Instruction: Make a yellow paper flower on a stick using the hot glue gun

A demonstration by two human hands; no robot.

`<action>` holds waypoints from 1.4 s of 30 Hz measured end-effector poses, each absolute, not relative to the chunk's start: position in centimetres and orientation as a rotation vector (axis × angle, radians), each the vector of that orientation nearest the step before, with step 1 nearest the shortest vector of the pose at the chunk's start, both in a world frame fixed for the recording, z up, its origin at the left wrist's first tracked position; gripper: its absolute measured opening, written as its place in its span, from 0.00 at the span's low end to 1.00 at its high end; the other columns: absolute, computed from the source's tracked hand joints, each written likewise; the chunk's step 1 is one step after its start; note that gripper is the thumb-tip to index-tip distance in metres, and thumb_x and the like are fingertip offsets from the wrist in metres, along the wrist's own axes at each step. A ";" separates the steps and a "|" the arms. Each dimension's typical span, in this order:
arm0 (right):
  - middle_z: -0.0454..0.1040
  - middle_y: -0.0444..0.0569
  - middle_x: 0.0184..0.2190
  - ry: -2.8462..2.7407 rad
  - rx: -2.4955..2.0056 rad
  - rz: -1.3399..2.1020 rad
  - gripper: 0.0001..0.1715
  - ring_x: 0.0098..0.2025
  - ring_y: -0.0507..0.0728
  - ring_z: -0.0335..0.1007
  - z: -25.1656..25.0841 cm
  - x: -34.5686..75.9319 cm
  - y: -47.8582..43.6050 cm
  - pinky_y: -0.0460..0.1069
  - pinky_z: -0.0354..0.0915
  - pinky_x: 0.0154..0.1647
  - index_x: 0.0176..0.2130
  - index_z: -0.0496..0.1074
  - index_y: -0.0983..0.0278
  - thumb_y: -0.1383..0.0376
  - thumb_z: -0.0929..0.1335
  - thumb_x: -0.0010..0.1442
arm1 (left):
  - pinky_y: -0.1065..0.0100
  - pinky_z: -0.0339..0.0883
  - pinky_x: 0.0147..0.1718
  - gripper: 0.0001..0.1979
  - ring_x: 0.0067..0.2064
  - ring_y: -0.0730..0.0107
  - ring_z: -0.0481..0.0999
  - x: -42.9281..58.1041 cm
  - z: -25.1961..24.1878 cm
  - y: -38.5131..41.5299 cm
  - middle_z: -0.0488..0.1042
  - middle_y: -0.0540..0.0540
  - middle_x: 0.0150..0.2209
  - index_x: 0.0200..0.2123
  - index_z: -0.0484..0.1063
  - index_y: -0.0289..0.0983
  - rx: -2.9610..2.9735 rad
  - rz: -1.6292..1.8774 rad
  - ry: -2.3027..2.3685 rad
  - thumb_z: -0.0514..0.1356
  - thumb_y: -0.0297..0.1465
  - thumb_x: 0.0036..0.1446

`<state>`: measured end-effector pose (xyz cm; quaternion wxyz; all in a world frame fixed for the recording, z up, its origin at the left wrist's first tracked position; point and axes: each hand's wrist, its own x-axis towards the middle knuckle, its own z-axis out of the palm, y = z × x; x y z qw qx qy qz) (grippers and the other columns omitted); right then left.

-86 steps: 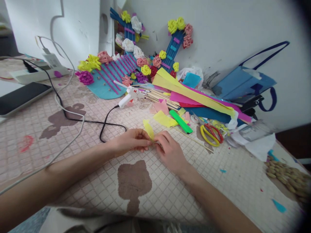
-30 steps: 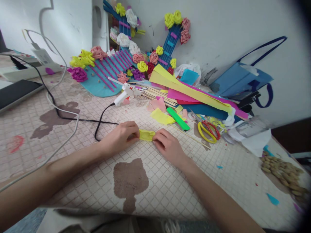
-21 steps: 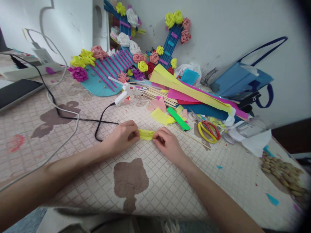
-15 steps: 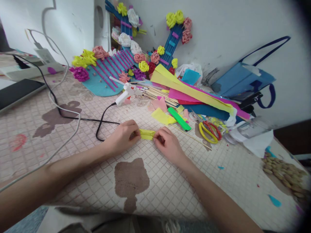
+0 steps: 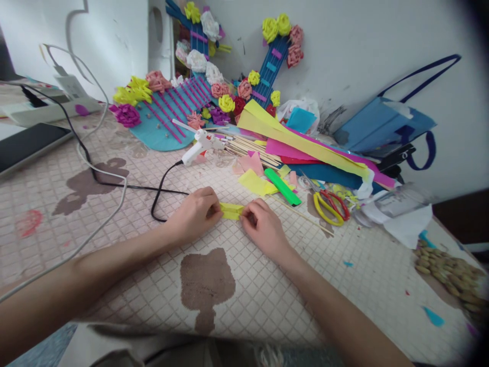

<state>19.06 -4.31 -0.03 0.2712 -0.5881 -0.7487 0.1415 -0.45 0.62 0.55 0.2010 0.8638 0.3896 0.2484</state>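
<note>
A short folded strip of yellow paper (image 5: 231, 210) lies at the middle of the table, stretched between my two hands. My left hand (image 5: 199, 213) pinches its left end, and my right hand (image 5: 263, 224) pinches the right end. Fingertips hide both ends of the strip. Just beyond the hands are loose yellow paper pieces (image 5: 255, 182) and a bright green cutter-like tool (image 5: 281, 186). A white glue gun (image 5: 196, 148) rests farther back, its black cord curving round to beside my left hand.
Scissors with yellow and red handles (image 5: 331, 208) lie right of my hands. Behind are thin wooden sticks (image 5: 252, 150), coloured paper sheets (image 5: 301, 135) and a blue guitar shape (image 5: 164, 122) with paper flowers. Peanuts (image 5: 446, 270) are at the right. A white cable (image 5: 124, 193) crosses the left.
Both hands stay in nearly the same place, still pinching the yellow paper strip. The view has shifted very slightly.
</note>
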 end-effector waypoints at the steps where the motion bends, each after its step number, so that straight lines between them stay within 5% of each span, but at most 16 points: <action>1: 0.66 0.44 0.32 -2.017 -1.586 0.375 0.04 0.32 0.53 0.65 -0.1 19.1 -4.3 0.49 0.60 0.32 0.29 0.63 0.61 0.70 0.64 0.56 | 0.67 0.64 0.35 0.05 0.34 0.68 0.68 -0.4 0.6 0.6 0.66 0.46 0.30 0.24 0.67 0.35 2.409 0.691 1.090 0.56 0.23 0.51; 35: 0.67 0.45 0.33 -2.028 -1.599 0.378 0.03 0.33 0.53 0.65 0.0 19.2 -4.2 0.49 0.61 0.33 0.31 0.64 0.61 0.67 0.64 0.58 | 0.66 0.64 0.35 0.06 0.34 0.67 0.69 -0.3 0.5 0.6 0.67 0.46 0.29 0.23 0.67 0.34 2.451 0.653 1.127 0.57 0.21 0.50; 42: 0.67 0.45 0.34 -2.043 -1.627 0.313 0.03 0.34 0.54 0.67 -0.9 19.1 -4.0 0.49 0.61 0.32 0.32 0.63 0.61 0.65 0.64 0.59 | 0.66 0.64 0.36 0.05 0.37 0.66 0.69 -0.2 0.2 0.6 0.69 0.47 0.34 0.31 0.69 0.35 2.419 0.709 1.103 0.56 0.21 0.52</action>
